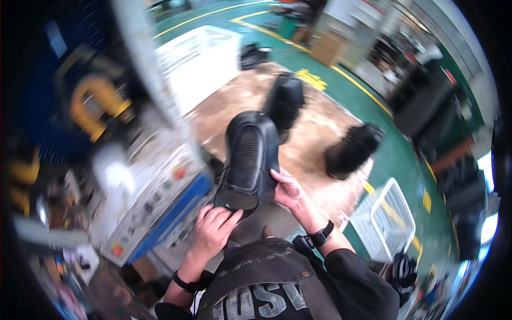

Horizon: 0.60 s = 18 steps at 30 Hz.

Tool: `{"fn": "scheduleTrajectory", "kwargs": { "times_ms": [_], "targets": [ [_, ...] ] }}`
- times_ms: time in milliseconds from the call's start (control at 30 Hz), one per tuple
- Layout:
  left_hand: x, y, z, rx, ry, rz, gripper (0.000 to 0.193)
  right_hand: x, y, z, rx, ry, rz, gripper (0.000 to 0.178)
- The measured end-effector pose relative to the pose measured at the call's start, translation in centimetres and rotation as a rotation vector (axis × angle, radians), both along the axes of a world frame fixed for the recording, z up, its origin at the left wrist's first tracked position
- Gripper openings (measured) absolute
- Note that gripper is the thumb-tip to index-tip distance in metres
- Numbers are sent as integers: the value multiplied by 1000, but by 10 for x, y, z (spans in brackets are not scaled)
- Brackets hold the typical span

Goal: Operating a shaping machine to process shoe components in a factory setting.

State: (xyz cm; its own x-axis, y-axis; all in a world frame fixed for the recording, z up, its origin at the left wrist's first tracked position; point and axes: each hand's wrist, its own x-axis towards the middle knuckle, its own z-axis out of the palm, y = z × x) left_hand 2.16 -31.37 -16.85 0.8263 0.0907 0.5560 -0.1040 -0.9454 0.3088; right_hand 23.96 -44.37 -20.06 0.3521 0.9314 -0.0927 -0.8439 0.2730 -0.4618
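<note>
Held out in front of me is a black shoe [262,160], tilted, with a ribbed dark patch on the face turned toward me. Its toe end points away. Around its right side my right hand [288,191] is closed, thumb lying along the edge. At the near end, my left hand [216,226] pinches the dark rim with bent fingertips. Just beyond the held shoe, a blurred black shoe or boot [288,98] stands on a brown board [309,165]. Another dark shoe-like item [354,150] sits at the board's right side.
At left is a machine with a control panel [154,205] bearing red buttons, and a yellow machine part [95,106]. A white crate [200,64] stands at the far left of the board. To the right, a white basket [385,224] rests on the green floor [368,101].
</note>
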Motion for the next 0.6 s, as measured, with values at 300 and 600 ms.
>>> {"fn": "scheduleTrajectory", "kwargs": {
  "times_ms": [300, 600],
  "targets": [
    [258, -138, 62, -50, -229, -636, 46, 147, -248, 76, -42, -264, -834, 44],
    [485, -229, 20, -223, -45, -639, 45, 132, -352, -12, -344, -142, -945, 50]
  ]
}}
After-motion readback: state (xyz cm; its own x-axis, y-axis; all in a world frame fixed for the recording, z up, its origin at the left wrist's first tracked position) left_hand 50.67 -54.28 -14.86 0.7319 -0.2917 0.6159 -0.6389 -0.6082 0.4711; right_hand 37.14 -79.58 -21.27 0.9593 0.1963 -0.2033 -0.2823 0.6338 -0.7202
